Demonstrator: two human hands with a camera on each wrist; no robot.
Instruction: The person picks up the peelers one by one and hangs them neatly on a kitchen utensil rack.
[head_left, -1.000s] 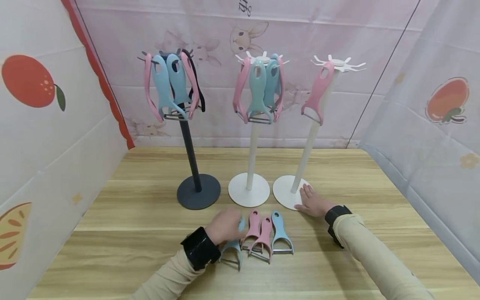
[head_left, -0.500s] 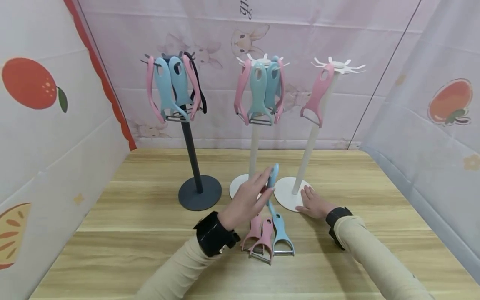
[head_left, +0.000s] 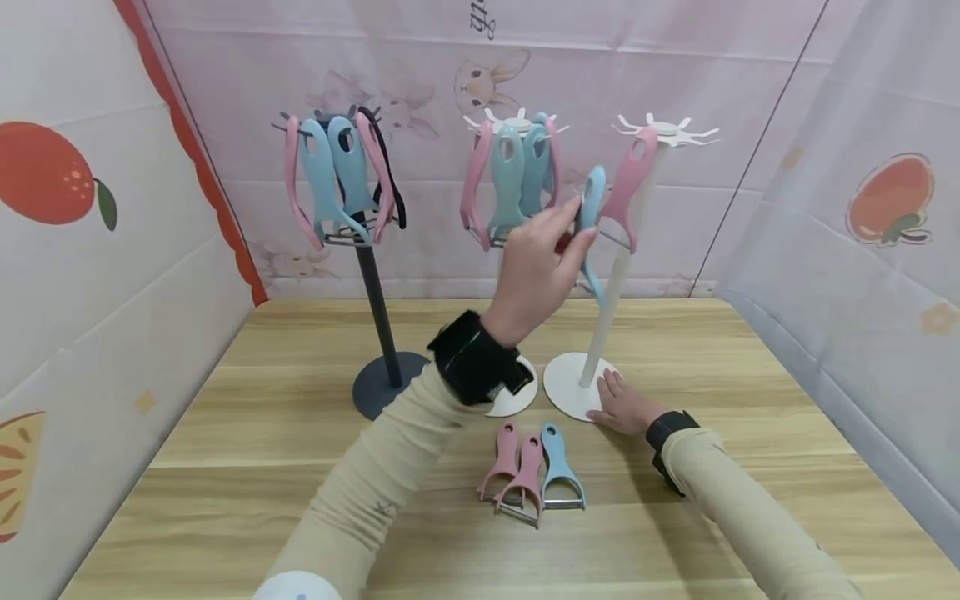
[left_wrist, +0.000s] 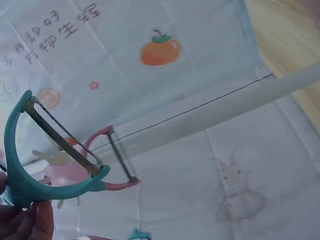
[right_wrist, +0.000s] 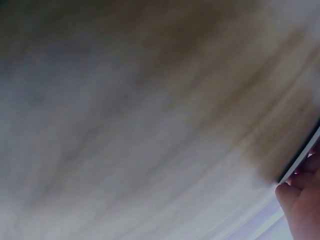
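Note:
My left hand (head_left: 542, 265) pinches a light blue peeler (head_left: 592, 200) by its handle, raised in front of the right white stand (head_left: 617, 287). In the left wrist view that peeler's blade end (left_wrist: 55, 187) points away from the fingers. Just to its right, a pink peeler (head_left: 632, 185) hangs from one of the stand's white hooks (head_left: 671, 132). My right hand (head_left: 627, 405) rests with extended fingers on the round white base (head_left: 568, 385) of this stand. Two pink peelers (head_left: 528, 473) and a light blue peeler (head_left: 555, 458) lie on the table.
A black stand (head_left: 378, 312) at left bears pink, blue and black peelers. The middle white stand (head_left: 517, 398), partly behind my left arm, holds pink and blue-green peelers (head_left: 506, 179). Printed curtains (head_left: 427, 258) enclose the wooden table (head_left: 247, 467) at the back and sides.
My left hand has picked up the light blue peeler from the row's left end and carried it up and rightward toward the right stand's top. My right hand has stayed on the base.

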